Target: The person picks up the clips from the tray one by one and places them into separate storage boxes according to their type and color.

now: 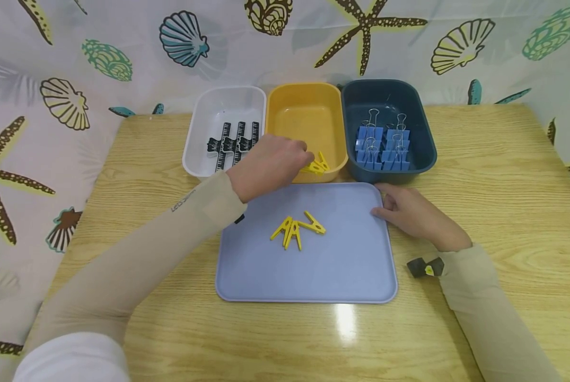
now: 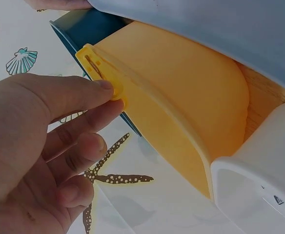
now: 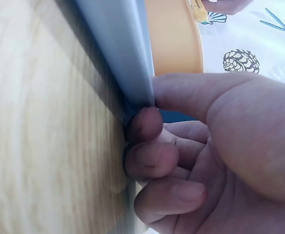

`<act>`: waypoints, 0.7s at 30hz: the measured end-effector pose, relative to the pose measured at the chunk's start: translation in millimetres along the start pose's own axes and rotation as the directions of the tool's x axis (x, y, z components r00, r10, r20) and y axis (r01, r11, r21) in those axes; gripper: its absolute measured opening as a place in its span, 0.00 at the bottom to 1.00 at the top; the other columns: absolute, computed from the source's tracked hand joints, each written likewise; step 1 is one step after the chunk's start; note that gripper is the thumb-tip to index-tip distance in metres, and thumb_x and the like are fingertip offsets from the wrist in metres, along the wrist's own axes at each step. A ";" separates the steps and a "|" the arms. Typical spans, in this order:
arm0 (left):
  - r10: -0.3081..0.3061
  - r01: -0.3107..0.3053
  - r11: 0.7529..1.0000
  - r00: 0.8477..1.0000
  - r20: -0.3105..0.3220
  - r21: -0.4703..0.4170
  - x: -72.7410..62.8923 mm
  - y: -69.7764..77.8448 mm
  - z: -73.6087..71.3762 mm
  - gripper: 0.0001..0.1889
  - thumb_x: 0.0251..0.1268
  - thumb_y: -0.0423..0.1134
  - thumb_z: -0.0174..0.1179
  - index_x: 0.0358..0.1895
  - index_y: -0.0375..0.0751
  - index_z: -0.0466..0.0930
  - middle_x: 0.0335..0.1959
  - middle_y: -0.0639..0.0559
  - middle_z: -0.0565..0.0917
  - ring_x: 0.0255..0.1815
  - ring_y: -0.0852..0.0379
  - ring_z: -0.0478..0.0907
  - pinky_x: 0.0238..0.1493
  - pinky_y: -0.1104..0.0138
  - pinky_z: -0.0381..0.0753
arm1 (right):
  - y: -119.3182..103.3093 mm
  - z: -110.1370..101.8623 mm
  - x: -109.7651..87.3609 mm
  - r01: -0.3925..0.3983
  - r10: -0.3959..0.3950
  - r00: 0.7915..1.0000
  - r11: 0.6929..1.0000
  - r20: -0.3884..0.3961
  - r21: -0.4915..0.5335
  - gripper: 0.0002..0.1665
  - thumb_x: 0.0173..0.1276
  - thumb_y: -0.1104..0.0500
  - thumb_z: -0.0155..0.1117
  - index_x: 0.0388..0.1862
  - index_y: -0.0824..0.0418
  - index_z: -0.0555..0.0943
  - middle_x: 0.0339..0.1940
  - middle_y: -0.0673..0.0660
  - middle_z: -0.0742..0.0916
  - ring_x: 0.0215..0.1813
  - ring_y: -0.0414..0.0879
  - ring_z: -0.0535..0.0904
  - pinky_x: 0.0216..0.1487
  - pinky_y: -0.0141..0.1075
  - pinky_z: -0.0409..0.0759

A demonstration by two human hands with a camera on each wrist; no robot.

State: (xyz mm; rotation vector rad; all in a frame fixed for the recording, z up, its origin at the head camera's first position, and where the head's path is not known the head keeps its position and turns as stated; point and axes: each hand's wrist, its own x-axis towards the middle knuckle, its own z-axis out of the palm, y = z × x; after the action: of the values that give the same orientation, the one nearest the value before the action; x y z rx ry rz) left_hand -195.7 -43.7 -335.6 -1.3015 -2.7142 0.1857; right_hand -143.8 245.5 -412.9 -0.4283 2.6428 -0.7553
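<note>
My left hand (image 1: 274, 165) is over the front of the yellow bin (image 1: 306, 98). In the left wrist view, its thumb and index finger pinch a yellow clothespin (image 2: 102, 73) at the bin's rim; the other fingers are loosely curled. Beside that hand, a few more yellow clothespins (image 1: 319, 164) lie in the bin, partly hidden by it. Three yellow clothespins (image 1: 292, 231) lie grouped on the blue-grey tray (image 1: 351, 265). At the tray's far right corner, my right hand (image 1: 415, 215) grips the edge, thumb on the rim and fingers curled against its side.
Left of the yellow bin stands a white bin (image 1: 229, 98) with black clips (image 1: 242, 144), partly behind my left hand. On the right, a dark teal bin (image 1: 380, 91) holds several blue binder clips (image 1: 382, 146). All stand on a wooden table (image 1: 494, 175) against a patterned curtain (image 1: 285, 53).
</note>
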 end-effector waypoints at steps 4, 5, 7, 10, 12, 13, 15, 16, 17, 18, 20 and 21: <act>-0.009 0.009 1.000 1.000 0.011 -0.002 2.6 -0.6 0.1 0.09 0.67 0.31 0.54 0.40 0.43 0.84 0.27 0.51 0.79 0.24 0.55 0.72 0.25 0.67 0.72 | 0.2 -0.5 -0.1 -0.004 0.004 1.000 1.000 -0.003 -0.001 0.24 0.70 0.56 0.60 0.61 0.64 0.71 0.21 0.53 0.73 0.25 0.46 0.70 0.26 0.34 0.66; -0.012 0.012 1.000 1.000 0.013 -0.003 3.1 -0.8 0.1 0.09 0.67 0.31 0.54 0.40 0.43 0.84 0.27 0.51 0.79 0.24 0.55 0.72 0.25 0.67 0.71 | 0.2 -0.4 -0.2 -0.003 0.003 1.000 1.000 -0.002 0.000 0.24 0.70 0.56 0.60 0.61 0.64 0.71 0.21 0.52 0.73 0.25 0.45 0.70 0.26 0.34 0.66; -0.018 0.018 1.000 1.000 0.018 -0.002 4.1 -1.1 0.0 0.08 0.67 0.31 0.54 0.40 0.43 0.83 0.27 0.51 0.79 0.24 0.55 0.71 0.25 0.67 0.71 | 0.1 -0.4 -0.2 -0.002 0.002 1.000 1.000 -0.004 -0.001 0.24 0.70 0.56 0.60 0.61 0.64 0.71 0.21 0.52 0.73 0.25 0.45 0.70 0.26 0.34 0.66; -0.030 0.030 1.000 0.999 0.021 0.004 5.6 -2.1 0.6 0.08 0.67 0.30 0.54 0.39 0.43 0.83 0.27 0.51 0.79 0.23 0.56 0.71 0.25 0.67 0.70 | 0.0 -0.3 0.1 0.001 -0.001 1.000 1.000 -0.006 -0.005 0.24 0.70 0.56 0.60 0.61 0.64 0.71 0.21 0.52 0.73 0.25 0.45 0.70 0.26 0.34 0.66; -0.038 0.038 0.999 0.999 0.021 0.008 6.6 -2.7 1.2 0.08 0.67 0.30 0.54 0.39 0.43 0.83 0.27 0.51 0.79 0.23 0.56 0.70 0.24 0.68 0.70 | 0.0 -0.2 0.6 0.004 -0.004 1.000 1.000 -0.009 -0.010 0.23 0.70 0.57 0.60 0.61 0.64 0.71 0.20 0.52 0.73 0.24 0.45 0.70 0.26 0.34 0.66; -0.041 0.041 0.999 0.999 0.021 0.009 7.0 -3.0 1.5 0.08 0.67 0.30 0.54 0.39 0.43 0.83 0.27 0.51 0.79 0.23 0.56 0.70 0.24 0.68 0.70 | 0.1 -0.1 0.9 0.008 -0.008 1.000 1.000 -0.010 -0.012 0.24 0.69 0.57 0.60 0.61 0.65 0.71 0.20 0.52 0.73 0.24 0.45 0.70 0.26 0.34 0.66; -0.046 0.045 0.999 0.999 0.016 0.009 7.8 -3.6 2.0 0.09 0.67 0.29 0.53 0.38 0.43 0.83 0.26 0.51 0.79 0.22 0.56 0.69 0.24 0.67 0.69 | 0.3 0.3 1.4 0.013 -0.014 1.000 1.000 -0.013 -0.016 0.24 0.69 0.58 0.60 0.61 0.65 0.71 0.20 0.52 0.73 0.24 0.45 0.69 0.26 0.34 0.66; -0.047 0.047 0.999 0.999 0.014 0.009 8.2 -3.9 2.3 0.09 0.67 0.30 0.53 0.39 0.43 0.83 0.26 0.51 0.78 0.22 0.56 0.69 0.24 0.67 0.68 | 0.4 0.5 1.7 0.016 -0.016 1.000 1.000 -0.014 -0.019 0.24 0.69 0.58 0.60 0.61 0.66 0.71 0.20 0.52 0.73 0.24 0.45 0.69 0.26 0.34 0.66; -0.048 0.048 0.999 0.999 0.013 0.009 8.6 -4.4 2.7 0.09 0.67 0.30 0.53 0.38 0.43 0.83 0.26 0.51 0.78 0.22 0.56 0.68 0.24 0.67 0.68 | 0.6 0.7 1.9 0.018 -0.018 1.000 1.000 -0.016 -0.020 0.24 0.69 0.58 0.60 0.60 0.66 0.71 0.20 0.52 0.73 0.24 0.45 0.69 0.26 0.34 0.66; -0.049 0.049 0.999 0.999 0.011 0.007 9.1 -4.8 3.1 0.09 0.68 0.30 0.52 0.38 0.43 0.83 0.25 0.51 0.78 0.22 0.56 0.68 0.23 0.67 0.67 | 0.8 0.9 2.0 0.019 -0.019 1.000 1.000 -0.017 -0.022 0.23 0.69 0.58 0.60 0.60 0.66 0.71 0.20 0.52 0.73 0.24 0.45 0.69 0.26 0.34 0.66; -0.050 0.050 0.999 0.999 0.007 0.012 10.1 -5.4 3.6 0.09 0.68 0.30 0.52 0.37 0.43 0.83 0.25 0.51 0.78 0.22 0.56 0.67 0.23 0.67 0.67 | 1.1 1.1 2.2 0.019 -0.020 1.000 1.000 -0.019 -0.024 0.23 0.69 0.58 0.60 0.60 0.66 0.71 0.20 0.52 0.73 0.24 0.45 0.69 0.26 0.34 0.66; -0.050 0.050 0.999 0.999 0.006 0.012 10.7 -5.6 3.6 0.09 0.68 0.30 0.52 0.38 0.43 0.83 0.25 0.51 0.78 0.22 0.56 0.67 0.23 0.67 0.67 | 1.1 1.1 2.1 0.018 -0.018 1.000 1.000 -0.019 -0.025 0.23 0.69 0.58 0.60 0.59 0.66 0.71 0.20 0.52 0.73 0.24 0.45 0.69 0.26 0.34 0.66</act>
State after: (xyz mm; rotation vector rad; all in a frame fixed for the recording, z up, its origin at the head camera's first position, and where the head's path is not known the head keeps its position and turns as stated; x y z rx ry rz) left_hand -207.2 -39.1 -337.5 -1.2306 -2.7433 0.2014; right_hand -145.5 245.2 -414.9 -0.4541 2.6718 -0.7369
